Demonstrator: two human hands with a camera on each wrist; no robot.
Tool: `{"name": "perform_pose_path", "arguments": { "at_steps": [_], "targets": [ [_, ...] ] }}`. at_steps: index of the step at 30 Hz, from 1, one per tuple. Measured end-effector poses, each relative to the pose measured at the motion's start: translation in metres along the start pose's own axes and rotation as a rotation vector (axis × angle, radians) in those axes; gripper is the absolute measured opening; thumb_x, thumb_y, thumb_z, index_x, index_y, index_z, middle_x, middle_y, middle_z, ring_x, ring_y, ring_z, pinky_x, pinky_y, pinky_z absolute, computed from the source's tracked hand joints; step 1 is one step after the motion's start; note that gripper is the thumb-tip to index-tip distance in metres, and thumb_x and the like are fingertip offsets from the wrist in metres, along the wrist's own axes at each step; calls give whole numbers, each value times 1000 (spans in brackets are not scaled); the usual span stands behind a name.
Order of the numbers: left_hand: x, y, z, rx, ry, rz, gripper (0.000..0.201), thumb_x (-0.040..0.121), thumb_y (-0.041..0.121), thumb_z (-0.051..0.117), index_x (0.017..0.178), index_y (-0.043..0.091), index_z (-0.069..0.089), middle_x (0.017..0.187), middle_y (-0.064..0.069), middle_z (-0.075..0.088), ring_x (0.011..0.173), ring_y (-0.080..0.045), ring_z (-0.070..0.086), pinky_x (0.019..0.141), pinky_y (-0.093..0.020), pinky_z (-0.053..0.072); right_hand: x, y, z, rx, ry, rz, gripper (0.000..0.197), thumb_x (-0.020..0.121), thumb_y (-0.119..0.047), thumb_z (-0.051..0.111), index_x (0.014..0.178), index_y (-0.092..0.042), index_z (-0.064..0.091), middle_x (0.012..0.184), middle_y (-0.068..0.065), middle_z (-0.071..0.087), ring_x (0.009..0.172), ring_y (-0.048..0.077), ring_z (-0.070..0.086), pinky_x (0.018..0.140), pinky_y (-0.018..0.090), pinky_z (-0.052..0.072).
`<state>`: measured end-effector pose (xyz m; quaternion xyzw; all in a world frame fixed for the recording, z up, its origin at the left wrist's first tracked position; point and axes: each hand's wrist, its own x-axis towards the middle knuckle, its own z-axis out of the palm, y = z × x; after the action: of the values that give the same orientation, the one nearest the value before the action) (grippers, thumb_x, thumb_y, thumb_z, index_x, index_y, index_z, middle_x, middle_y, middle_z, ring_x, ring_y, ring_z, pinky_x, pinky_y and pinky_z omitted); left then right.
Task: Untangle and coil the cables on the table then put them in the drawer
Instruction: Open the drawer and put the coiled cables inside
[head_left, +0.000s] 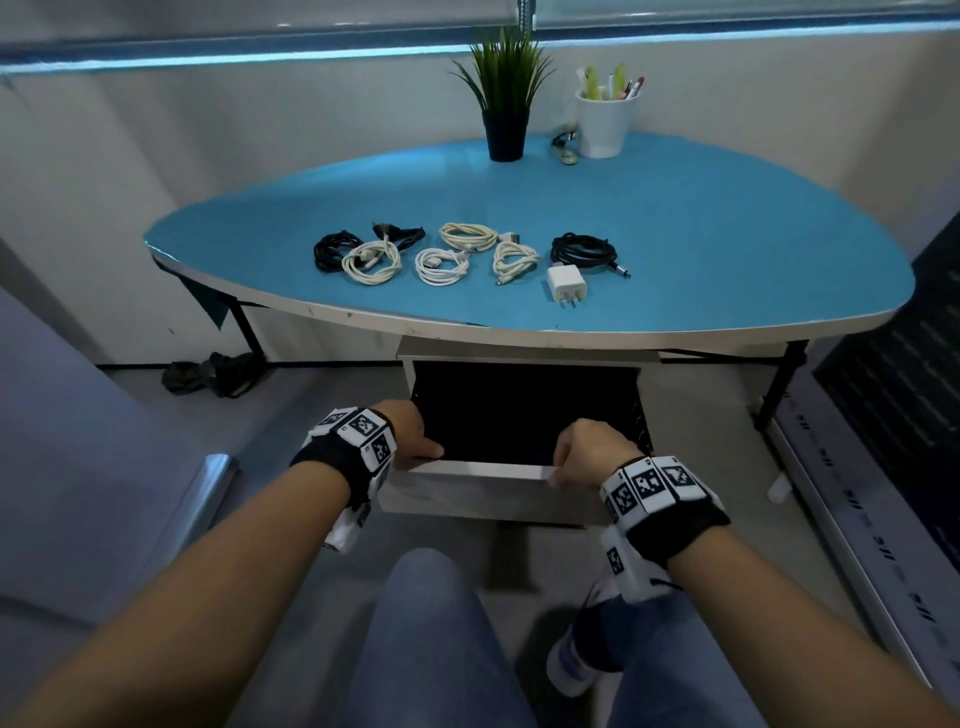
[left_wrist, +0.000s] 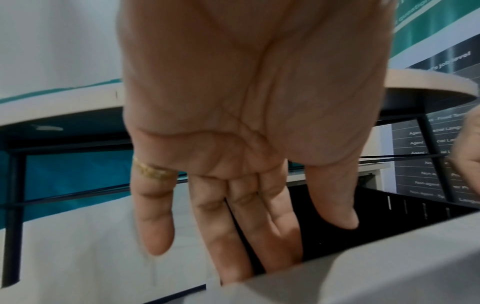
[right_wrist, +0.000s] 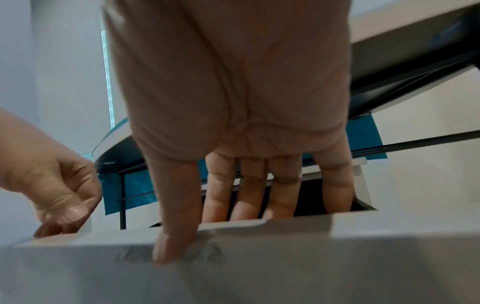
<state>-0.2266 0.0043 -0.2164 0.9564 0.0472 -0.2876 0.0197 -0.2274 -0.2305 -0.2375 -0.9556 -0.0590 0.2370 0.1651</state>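
Several coiled cables lie in a row on the blue table (head_left: 727, 249): a black coil (head_left: 335, 250), a cream coil (head_left: 371, 261), a white coil (head_left: 441, 266) and another black coil (head_left: 584, 250) among them. A white charger plug (head_left: 566, 285) lies beside them. Below the table the drawer (head_left: 488, 486) stands pulled out, its black inside (head_left: 519, 410) bare. My left hand (head_left: 410, 428) (left_wrist: 259, 226) reaches straight fingers down behind the drawer front (left_wrist: 363, 277). My right hand (head_left: 587, 447) (right_wrist: 202, 228) grips the drawer front (right_wrist: 311, 257), thumb outside, fingers inside.
A potted plant (head_left: 505, 130) and a white pen cup (head_left: 605, 122) stand at the table's far edge. Black table legs (head_left: 782, 395) flank the drawer. A dark bag (head_left: 213, 374) lies on the floor at left. My knees (head_left: 441, 649) are just under the drawer.
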Motion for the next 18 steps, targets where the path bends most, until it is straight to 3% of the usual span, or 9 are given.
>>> {"name": "perform_pose_path", "arguments": {
  "at_steps": [4,8,11,12,15,16,18],
  "targets": [
    [-7,-3,-5,-51,-79,9,52,91,47,50,111,1,63,115,-14,65,105,-26,60,92,-30,44,-5,-6,-1,-34,-51,-53,23,70,-26,79,88,-14,71,84,-1,64,85,16,62,75,28,52],
    [-2,-14,-3,-192,-190,13,38,90,43,55,88,6,63,102,-12,72,83,-20,66,90,-29,50,-8,-8,-4,-84,-105,-69,23,68,-28,81,85,-15,71,82,-2,65,82,15,62,68,25,50],
    [-5,-16,-7,-245,-264,32,35,91,40,54,96,6,56,104,-16,70,82,-23,67,92,-33,51,-12,-11,-15,-54,-128,-74,25,71,-33,78,86,-13,71,77,-2,65,74,14,62,66,25,51],
    [-8,-15,-12,-254,-270,45,34,92,39,53,98,6,55,106,-17,70,77,-20,66,86,-30,52,-14,-14,-24,-41,-123,-83,27,74,-35,76,88,-12,71,78,-1,65,70,14,62,64,25,50],
    [-18,-12,-35,-287,-189,103,29,93,37,53,88,9,55,102,-14,71,66,-12,65,53,-14,49,-18,-26,-61,4,-51,-113,32,81,-41,68,89,-9,68,83,5,71,72,18,68,67,27,51],
    [-20,-11,-45,-313,-150,123,29,92,37,53,83,10,55,95,-12,72,65,-11,65,50,-15,47,-19,-30,-75,15,-17,-121,33,83,-42,65,87,-9,67,82,5,72,72,18,69,68,27,51],
    [-24,-6,-68,-410,-79,171,29,92,37,55,78,12,54,79,-6,71,65,-16,66,59,-22,48,-22,-38,-105,47,80,-137,34,86,-43,61,79,-10,63,74,2,71,61,13,67,62,24,49]
  ]
}}
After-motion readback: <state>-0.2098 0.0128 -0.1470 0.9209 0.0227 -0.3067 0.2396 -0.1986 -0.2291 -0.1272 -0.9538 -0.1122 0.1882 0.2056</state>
